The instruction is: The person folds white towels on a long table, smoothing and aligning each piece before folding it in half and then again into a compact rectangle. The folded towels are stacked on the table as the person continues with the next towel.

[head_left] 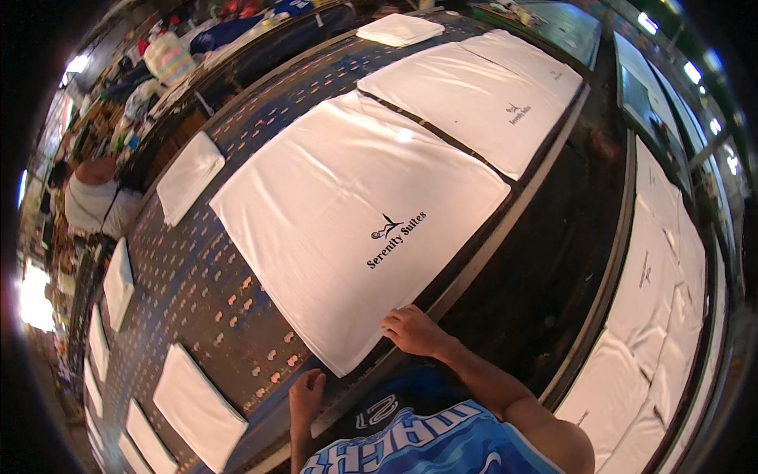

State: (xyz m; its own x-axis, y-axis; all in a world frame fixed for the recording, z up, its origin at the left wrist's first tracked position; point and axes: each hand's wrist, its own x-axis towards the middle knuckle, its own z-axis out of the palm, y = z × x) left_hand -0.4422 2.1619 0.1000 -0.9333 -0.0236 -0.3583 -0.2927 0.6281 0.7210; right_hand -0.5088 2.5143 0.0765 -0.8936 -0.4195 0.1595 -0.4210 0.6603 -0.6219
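Observation:
A white cloth [331, 178] with a black printed logo and lettering lies spread on the dark, spotted work table [237, 308]. My right hand [414, 332] is at its near edge, fingers bent over the border. Its fingertips are partly hidden, so a grip on the fabric cannot be made out. Beside the near corner of that cloth, my left hand [307, 388] has curled fingers and shows nothing in them. A second printed cloth [474, 89] lies flat just beyond, with a narrow dark gap between the two.
Folded white cloths [198, 409] lie along the table to the left, another folded cloth [400, 29] at the far end. Across a dark aisle [533, 266] on the right, a parallel table carries more printed cloths [645, 255]. At the left, a person [98, 198] is near cluttered shelving.

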